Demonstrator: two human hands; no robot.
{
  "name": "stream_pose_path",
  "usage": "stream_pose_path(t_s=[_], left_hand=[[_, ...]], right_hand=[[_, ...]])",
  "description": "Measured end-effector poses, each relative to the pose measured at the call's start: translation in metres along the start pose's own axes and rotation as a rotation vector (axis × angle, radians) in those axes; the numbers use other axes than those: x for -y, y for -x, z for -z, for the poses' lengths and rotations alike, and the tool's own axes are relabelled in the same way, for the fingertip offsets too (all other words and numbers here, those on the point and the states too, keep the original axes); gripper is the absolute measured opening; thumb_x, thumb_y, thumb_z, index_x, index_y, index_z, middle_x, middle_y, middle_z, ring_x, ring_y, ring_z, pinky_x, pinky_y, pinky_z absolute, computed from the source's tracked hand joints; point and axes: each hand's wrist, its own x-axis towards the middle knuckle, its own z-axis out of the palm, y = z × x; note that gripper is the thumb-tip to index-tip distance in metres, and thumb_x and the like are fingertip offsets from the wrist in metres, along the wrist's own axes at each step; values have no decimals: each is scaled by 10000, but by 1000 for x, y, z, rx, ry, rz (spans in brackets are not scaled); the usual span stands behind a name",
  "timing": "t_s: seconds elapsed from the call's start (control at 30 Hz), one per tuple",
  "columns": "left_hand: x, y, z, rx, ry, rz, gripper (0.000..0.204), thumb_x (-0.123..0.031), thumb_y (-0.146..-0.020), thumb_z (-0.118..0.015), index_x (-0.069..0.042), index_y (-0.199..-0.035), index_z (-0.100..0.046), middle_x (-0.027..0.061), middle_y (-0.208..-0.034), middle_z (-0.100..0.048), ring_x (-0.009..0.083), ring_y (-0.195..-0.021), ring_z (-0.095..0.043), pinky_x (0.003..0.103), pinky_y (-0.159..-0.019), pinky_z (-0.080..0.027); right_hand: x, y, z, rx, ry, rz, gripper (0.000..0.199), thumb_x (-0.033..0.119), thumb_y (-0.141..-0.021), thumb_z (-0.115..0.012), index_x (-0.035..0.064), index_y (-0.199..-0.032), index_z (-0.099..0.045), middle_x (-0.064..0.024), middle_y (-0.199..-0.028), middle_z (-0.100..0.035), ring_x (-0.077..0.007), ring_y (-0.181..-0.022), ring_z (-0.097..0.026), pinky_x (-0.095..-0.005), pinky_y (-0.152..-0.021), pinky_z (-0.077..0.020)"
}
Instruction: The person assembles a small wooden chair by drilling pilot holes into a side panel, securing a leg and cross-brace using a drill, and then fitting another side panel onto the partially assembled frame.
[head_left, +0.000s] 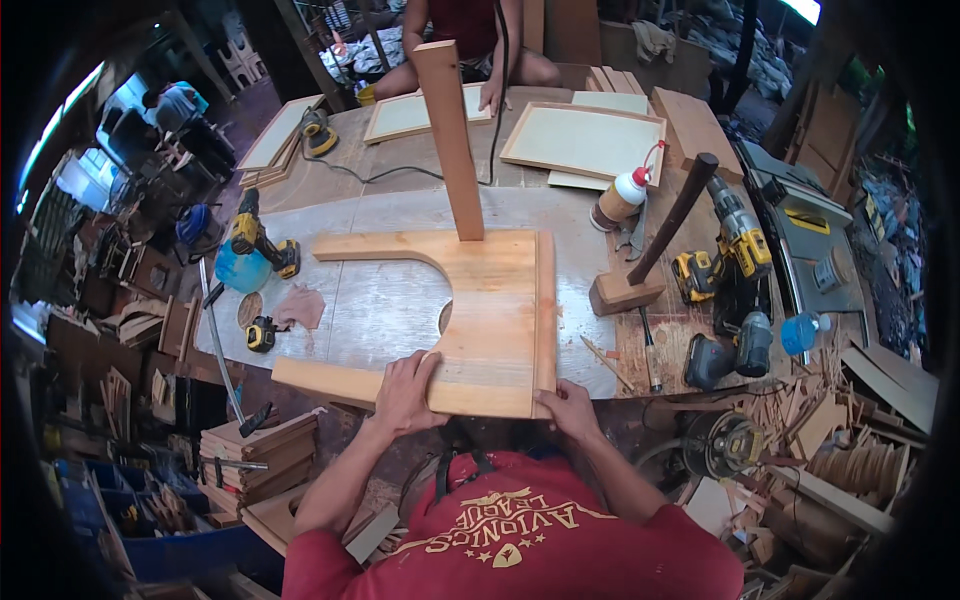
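Both hands, the left hand [405, 392] and right hand [568, 408], grip the near edge of the U-shaped wooden panel [490, 320] lying on the workbench [380, 310], with one upright board [452, 140] already standing on it.

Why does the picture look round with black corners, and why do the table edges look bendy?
In the head view, a fisheye lens makes the round picture with black corners and bends straight edges such as the table rim; soft daylight lights the middle evenly, so the wooden panel under the left hand and right hand looks sharp, while the dim edges blur.
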Motion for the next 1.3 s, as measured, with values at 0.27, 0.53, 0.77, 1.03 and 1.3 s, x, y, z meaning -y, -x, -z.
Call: stream_pose_path(t_s=[0.27, 0.53, 0.77, 1.03, 1.3], left_hand=[[-48, 25, 67, -38, 130, -21, 1022, -404, -564, -922, -69, -1432, -497, 233, -1404, -543, 424, -1232, -544, 512, -1062, -407], [-94, 25, 138, -306, 479, -178, 983, -300, -570, -962, -54, -1407, -508, 235, -1332, -611, 358, -1202, -629, 462, -1037, -483], [-72, 26, 201, -254, 1083, -309, 951, -128, -668, -897, -18, -1480, -415, 153, -1326, -649, 203, -1229, -604, 360, -1040, -476], [-22, 23, 191, -338, 1252, -309, 645, -227, -717, -877, 28, -1256, -632, 84, -1142, -703, 176, -1038, -659, 326, -911, -522], [4, 41, 167, -416, 1318, -268, 910, -326, -664, -924, 65, -1369, -503, 190, -1246, -656, 290, -1112, -671, 413, -947, -559]], right_hand=[[63, 78, 12, 126, -285, 274, 339, 187, -910, -771, -4, -1103, -569, -99, -1036, -689, -113, -938, -651, -272, -840, -526], [208, 153, 6, 56, -54, 925, 755, 679, -908, -649, -24, -1166, -555, -106, -1080, -659, -159, -995, -625, -314, -909, -486], [343, 166, -55, 333, 258, 1505, 433, 400, -1128, -423, 14, -1040, -599, -77, -967, -603, -160, -936, -561, -323, -899, -446], [416, 154, -96, 130, 548, 1497, 555, 535, -1088, -489, 10, -1021, -655, -86, -869, -661, -178, -888, -618, -341, -835, -493], [434, 99, -102, -382, 429, 1741, 476, 463, -1080, -544, 43, -1224, -715, -150, -1104, -712, -257, -1091, -634, -360, -986, -485]])
